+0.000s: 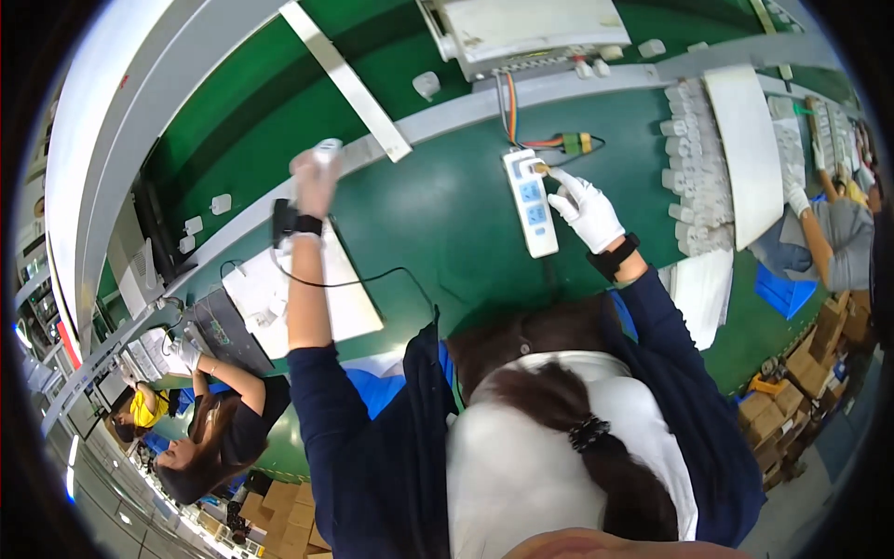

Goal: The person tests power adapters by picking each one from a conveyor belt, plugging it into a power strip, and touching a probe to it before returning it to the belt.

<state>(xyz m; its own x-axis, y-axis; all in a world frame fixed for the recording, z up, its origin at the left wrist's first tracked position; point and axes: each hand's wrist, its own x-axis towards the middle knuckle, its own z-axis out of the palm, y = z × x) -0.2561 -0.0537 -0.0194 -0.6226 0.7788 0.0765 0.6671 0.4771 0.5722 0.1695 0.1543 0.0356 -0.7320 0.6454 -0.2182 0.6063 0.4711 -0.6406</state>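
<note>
My left hand (315, 186), slightly blurred, is closed around a small white charger block (327, 147) over the grey rail at the far side of the bench. A black band with a dark box and a cable circles that wrist. On the bench in front of me lies a white power strip (543, 228) with blue-marked sockets. My right hand (591, 219), in a white glove, reaches its far end, with the fingertips closed on a small gold-and-white plug (540, 169) at the top socket. A black band (615, 257) is on the right wrist.
Coloured wires join a green-yellow connector (577, 143) beyond the strip. Rows of clear-wrapped white chargers (689, 168) stand at right beside a white board (742, 154). A white panel (326, 289) lies at left. A white instrument (535, 33) stands at the back. Co-workers sit at both sides.
</note>
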